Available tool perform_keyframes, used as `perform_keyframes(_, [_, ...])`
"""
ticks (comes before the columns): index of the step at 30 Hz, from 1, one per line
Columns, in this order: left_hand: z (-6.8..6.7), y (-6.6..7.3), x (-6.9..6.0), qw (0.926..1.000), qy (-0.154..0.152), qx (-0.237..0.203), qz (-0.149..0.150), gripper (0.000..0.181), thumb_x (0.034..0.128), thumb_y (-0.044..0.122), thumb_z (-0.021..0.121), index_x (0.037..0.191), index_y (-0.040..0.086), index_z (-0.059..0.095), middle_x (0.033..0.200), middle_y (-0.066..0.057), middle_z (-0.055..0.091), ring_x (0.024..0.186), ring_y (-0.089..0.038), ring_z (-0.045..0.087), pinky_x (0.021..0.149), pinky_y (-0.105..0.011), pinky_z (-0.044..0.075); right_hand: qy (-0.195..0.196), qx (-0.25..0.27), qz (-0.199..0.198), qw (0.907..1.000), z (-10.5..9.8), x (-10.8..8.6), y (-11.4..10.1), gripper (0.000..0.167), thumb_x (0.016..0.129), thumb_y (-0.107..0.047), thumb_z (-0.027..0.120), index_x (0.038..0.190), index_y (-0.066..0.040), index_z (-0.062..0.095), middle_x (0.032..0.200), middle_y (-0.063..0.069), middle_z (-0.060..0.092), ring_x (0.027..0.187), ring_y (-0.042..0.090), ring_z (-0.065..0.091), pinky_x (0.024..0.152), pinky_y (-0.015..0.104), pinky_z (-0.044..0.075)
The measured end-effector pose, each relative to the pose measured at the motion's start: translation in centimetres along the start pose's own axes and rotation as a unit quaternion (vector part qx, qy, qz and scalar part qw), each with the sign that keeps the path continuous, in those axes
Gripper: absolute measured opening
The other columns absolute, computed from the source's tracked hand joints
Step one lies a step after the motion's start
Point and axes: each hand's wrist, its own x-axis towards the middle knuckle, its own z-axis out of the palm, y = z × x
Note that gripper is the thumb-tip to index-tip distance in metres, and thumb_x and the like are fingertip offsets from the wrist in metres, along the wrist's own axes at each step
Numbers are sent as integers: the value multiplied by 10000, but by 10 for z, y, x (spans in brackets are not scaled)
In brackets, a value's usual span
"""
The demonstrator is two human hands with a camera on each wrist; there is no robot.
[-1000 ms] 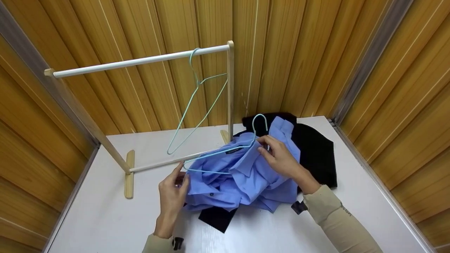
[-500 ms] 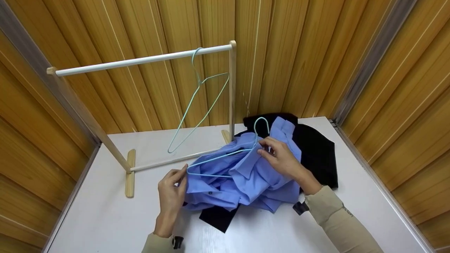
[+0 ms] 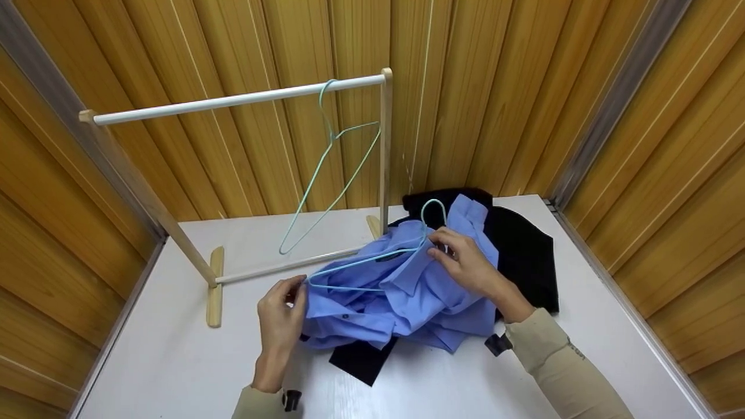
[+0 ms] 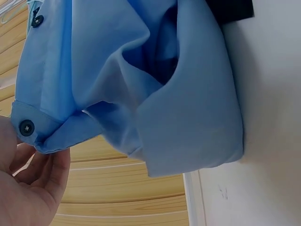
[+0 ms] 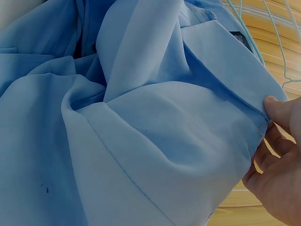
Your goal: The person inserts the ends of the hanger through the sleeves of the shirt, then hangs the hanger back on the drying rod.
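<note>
Light-blue cloth is clamped in both grips: the left hand pinches the front edge of a light-blue, long-sleeved, buttoned fabric shirt just by a round dark button, while the right hand holds the pointed collar between thumb and fingers. The shirt lies crumpled between the hands, toward the right of the scene, its neck spread and a small dark label showing inside. A thin mint-green wire hanger sits partly within that neck, one shoulder over the cloth near the left fingertips (whether they touch the wire I cannot tell), the other end hidden under the collar side; its hook rises beside the right hand. Beneath and behind the shirt spreads black fabric, with a corner poking out in front. Khaki sleeves cover the forearms. To the left stands a clothes rack with a white rail and pale wooden posts, a second mint-green wire hanger hooked over the rail near its right end. All of it rests on a white desk, enclosed by yellow-brown wood-grain panels.
</note>
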Motion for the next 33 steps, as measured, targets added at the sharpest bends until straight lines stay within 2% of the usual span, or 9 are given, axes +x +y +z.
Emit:
perform_keyframes(8, [-3, 3, 6, 9997, 232, 92, 27, 194, 842, -143, 715, 965, -4, 768, 789, -36, 692, 653, -168, 643, 614, -146, 485, -13, 19, -48, 10000, 1, 0, 2, 95, 992, -31, 661, 1070, -29, 715, 961, 38, 631, 763, 134, 544, 651, 254, 451])
perform_keyframes(20, [-4, 11, 9, 9992, 372, 39, -148, 142, 846, -120, 720, 937, -16, 752, 802, -54, 688, 690, -153, 640, 625, -162, 495, -69, -10, 23, 10000, 3, -2, 0, 127, 981, -12, 673, 1099, -16, 719, 951, 5, 607, 786, 138, 547, 648, 255, 459])
perform_keyframes(33, [-4, 18, 11, 9986, 463, -27, -244, 125, 852, -106, 725, 924, -6, 749, 807, -52, 681, 693, -146, 638, 594, -285, 539, -62, -170, -197, 9996, 6, -2, 0, 115, 974, 10, 673, 1077, -16, 717, 963, 51, 630, 794, 149, 554, 634, 263, 463])
